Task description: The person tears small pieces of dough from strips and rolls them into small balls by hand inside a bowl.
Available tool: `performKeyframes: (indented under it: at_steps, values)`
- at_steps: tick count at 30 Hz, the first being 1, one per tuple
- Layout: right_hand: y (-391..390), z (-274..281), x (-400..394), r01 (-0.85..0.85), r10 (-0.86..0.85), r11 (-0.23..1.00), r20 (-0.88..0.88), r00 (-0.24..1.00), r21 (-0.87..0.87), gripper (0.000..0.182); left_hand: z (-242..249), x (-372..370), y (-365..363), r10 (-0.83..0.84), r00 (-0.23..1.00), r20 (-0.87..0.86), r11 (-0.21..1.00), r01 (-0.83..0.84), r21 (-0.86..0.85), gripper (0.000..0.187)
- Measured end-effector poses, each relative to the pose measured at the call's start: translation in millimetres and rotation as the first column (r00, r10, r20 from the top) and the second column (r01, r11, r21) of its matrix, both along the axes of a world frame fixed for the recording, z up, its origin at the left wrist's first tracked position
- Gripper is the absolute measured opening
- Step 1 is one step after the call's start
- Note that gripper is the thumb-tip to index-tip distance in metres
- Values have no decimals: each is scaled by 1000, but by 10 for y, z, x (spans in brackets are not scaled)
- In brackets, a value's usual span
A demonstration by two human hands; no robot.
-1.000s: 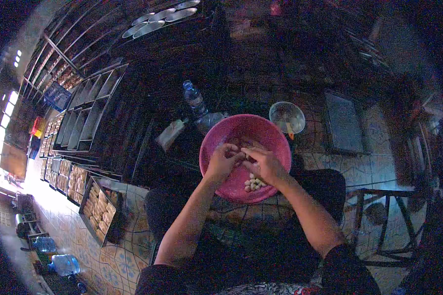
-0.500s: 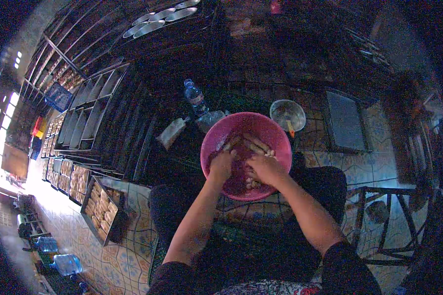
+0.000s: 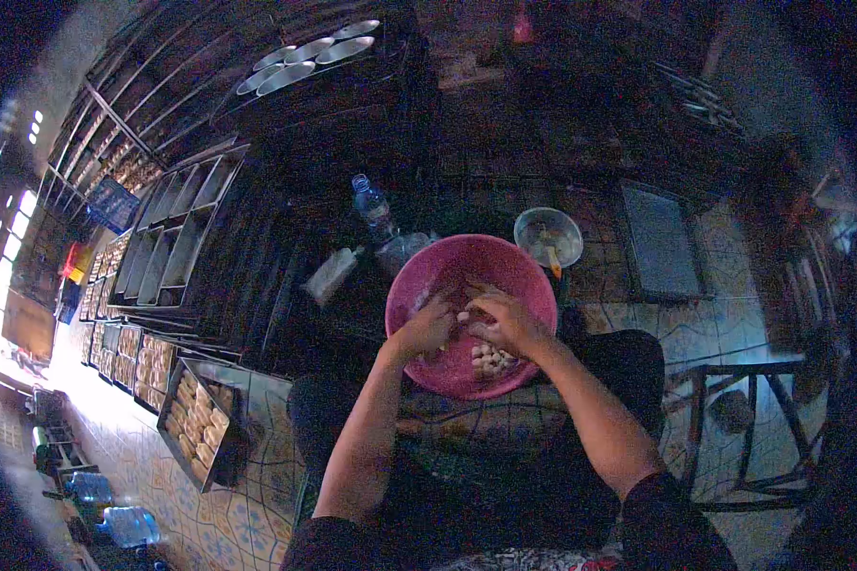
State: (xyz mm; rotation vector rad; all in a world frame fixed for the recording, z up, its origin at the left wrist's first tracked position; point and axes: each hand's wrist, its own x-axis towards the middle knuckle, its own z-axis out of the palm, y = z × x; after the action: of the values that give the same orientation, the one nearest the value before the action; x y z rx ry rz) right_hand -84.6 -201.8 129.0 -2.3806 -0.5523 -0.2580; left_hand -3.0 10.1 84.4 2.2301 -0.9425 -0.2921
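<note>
A pink basin (image 3: 473,381) sits between the person's knees, with both hands inside it. My left hand (image 3: 428,325) is on the basin's left side, its fingers curled inward; what they hold is hidden. My right hand (image 3: 507,322) is on the right, its fingers bent around a pale piece that looks like dough (image 3: 464,317), near the left fingertips. Below the right hand, a cluster of small, pale, rounded dough-like pieces (image 3: 491,360) rests on the basin's bottom.
A metal bowl (image 3: 548,228) with an orange-tipped handle stands behind the basin. To the left are a plastic bottle (image 3: 371,205) and a clear bag (image 3: 331,276). A tray of bread rolls (image 3: 197,419) rests on the tiled floor; a metal frame (image 3: 747,428) stands right.
My hands have drawn closer together, the right one shifting slightly left. The pale strips seen beyond the right hand are hidden now, and the small pieces below it show more fully.
</note>
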Motion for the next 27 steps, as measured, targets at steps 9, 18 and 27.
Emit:
performKeyframes:
  at_steps: [9,18,27]
  values:
    - [-13,202,-17,-65,66,977,3,998,201,28,412,-121,60,5,992,-126,995,-18,-97,41]
    - [6,384,-102,28,-20,987,-57,998,155,22,667,-195,54,1,954,-300,999,-11,-33,45]
    - [29,329,-111,1,-5,996,40,999,94,23,545,-147,51,-24,997,-76,1000,24,2,42]
